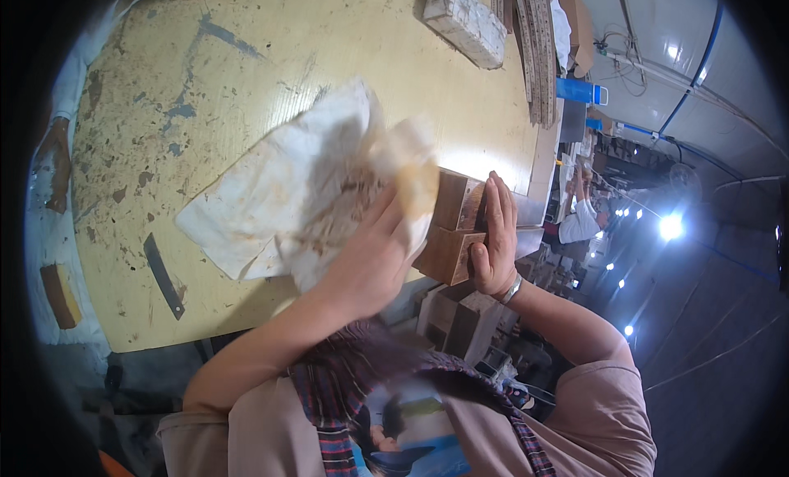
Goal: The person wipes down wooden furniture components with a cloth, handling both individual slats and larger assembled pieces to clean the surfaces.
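My left hand [370, 251] is closed on a stained white cloth [263, 189], whose bunched upper part is blurred against the side of brown wooden blocks. Most of the cloth lies spread over the table to the left of the hand. Two dark brown wooden blocks, an upper one [456, 202] and a lower one [449, 257], sit against each other at the table's near right edge. My right hand [497, 239] rests flat against their right faces, fingers stretched out and thumb apart. Part of the left hand's fingers is hidden by the cloth.
The pale yellow table [148, 263] is scratched and paint-marked. A thin dark metal blade [163, 276] lies at its left. At the far right are a whitish block [466, 23] and wooden strips [534, 58]. Another person [579, 222] stands in the background on the right.
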Demonstrator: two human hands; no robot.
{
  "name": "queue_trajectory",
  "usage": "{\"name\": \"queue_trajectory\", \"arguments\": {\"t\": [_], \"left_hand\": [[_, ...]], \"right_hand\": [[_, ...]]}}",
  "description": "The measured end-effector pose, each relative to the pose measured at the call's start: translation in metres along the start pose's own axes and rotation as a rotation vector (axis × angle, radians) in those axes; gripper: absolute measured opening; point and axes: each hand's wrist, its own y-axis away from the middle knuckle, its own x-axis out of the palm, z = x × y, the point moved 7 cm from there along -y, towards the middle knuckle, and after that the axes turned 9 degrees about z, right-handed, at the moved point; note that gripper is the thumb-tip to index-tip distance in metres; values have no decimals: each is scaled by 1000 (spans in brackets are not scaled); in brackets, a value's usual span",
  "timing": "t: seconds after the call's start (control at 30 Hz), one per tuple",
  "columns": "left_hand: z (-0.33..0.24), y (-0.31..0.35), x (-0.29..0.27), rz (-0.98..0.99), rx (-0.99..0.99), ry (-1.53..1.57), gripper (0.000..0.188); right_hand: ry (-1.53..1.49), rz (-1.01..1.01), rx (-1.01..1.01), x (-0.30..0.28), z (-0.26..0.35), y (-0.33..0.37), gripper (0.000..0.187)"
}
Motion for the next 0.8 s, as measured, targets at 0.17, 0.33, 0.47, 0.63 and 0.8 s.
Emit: {"name": "queue_trajectory", "arguments": {"t": [0.17, 0.33, 0.47, 0.63, 0.8], "left_hand": [[25, 65, 46, 343, -173, -64, 64], [29, 24, -11, 59, -350, 249, 40], [43, -20, 15, -49, -292, 14, 50], [41, 59, 29, 274, -437, 264, 54], [24, 0, -14, -72, -203, 155, 51]], "right_hand": [[-4, 6, 21, 3, -4, 1, 85], [2, 8, 38, 3, -4, 4, 87], [9, 10, 15, 0, -1, -1, 86], [4, -2, 16, 1, -4, 2, 85], [1, -9, 15, 0, -4, 3, 85]]}}
